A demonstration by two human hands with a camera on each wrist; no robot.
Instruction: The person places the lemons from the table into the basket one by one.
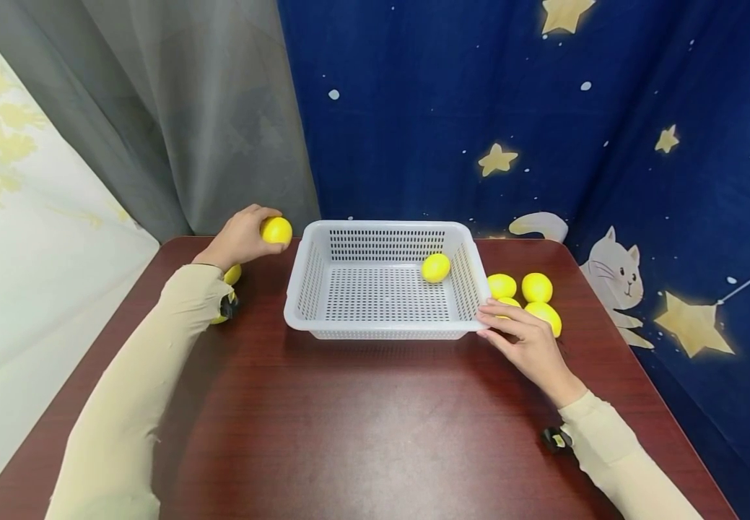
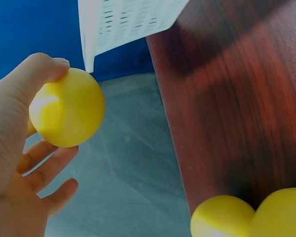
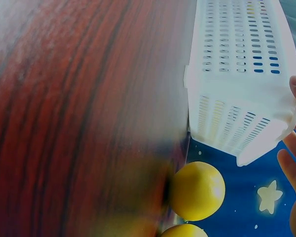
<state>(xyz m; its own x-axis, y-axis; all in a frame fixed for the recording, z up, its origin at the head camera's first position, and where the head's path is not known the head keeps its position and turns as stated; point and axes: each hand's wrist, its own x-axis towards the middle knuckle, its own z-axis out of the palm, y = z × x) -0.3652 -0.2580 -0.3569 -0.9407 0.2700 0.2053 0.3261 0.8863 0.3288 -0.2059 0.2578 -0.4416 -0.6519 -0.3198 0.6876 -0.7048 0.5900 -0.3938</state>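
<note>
A white plastic basket [image 1: 387, 334] with slotted walls stands on the table, one yellow lemon [image 1: 436, 268] inside it towards the right wall. To the left of the basket my left hand [image 1: 241, 237] holds another smooth yellow lemon [image 2: 67, 108] between thumb and fingers, raised above the table's far edge. Its lower fingers spread away from the fruit in the left wrist view. My right hand [image 1: 522, 341] grips the basket's front right corner, with fingertips over the rim and the thumb below it. Part of this hand lies outside the right wrist view.
Several lemons [image 1: 536, 288] are grouped on the table right of the basket, partly behind my right hand. More lemons [image 2: 223, 217] lie at the left under my left wrist. The dark red wooden table [image 1: 349, 426] ends at grey [image 1: 219, 108] and blue curtains [image 1: 413, 108].
</note>
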